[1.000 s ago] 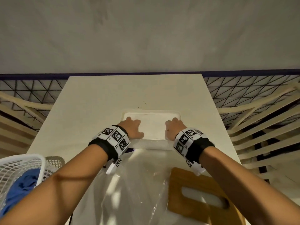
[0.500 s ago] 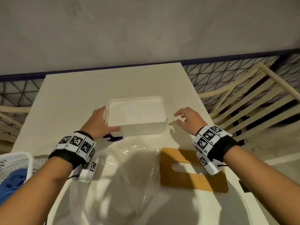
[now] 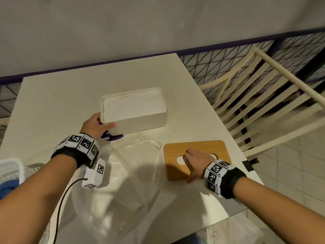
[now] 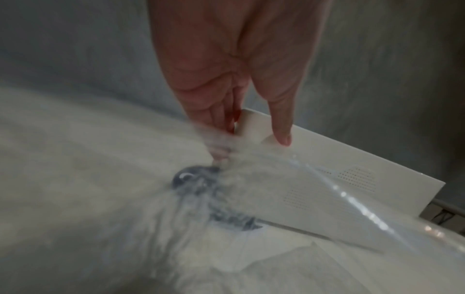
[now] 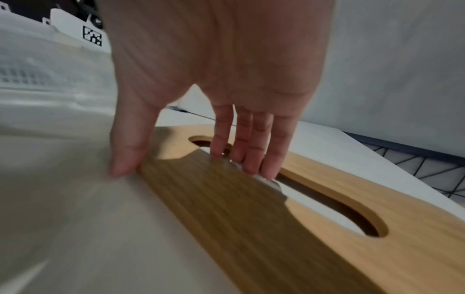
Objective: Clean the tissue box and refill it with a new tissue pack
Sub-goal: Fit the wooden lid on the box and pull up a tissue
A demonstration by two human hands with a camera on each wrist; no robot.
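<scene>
The white tissue box [image 3: 140,124] stands open on the table, filled with white tissues [image 3: 133,106]. My left hand [image 3: 103,122] holds its near left corner, thumb on the front wall and fingers on the end wall; the left wrist view shows the same grip of my left hand [image 4: 256,135] on the box [image 4: 339,189]. The wooden lid [image 3: 211,147] with an oval slot lies flat to the right, nearer me. My right hand [image 3: 189,166] grips it, fingers [image 5: 251,159] hooked into the slot and thumb against the near edge of the lid [image 5: 251,218].
An empty clear plastic wrapper [image 3: 133,173] with a purple label [image 3: 112,136] lies between my arms, partly under the box. A white basket [image 3: 10,171] with blue cloth sits at the near left. A slatted chair [image 3: 263,103] stands right of the table [image 3: 61,103].
My right hand left the space beside the box, came back toward me and took hold of the wooden lid. My left hand stayed on the box's corner. The view swung right.
</scene>
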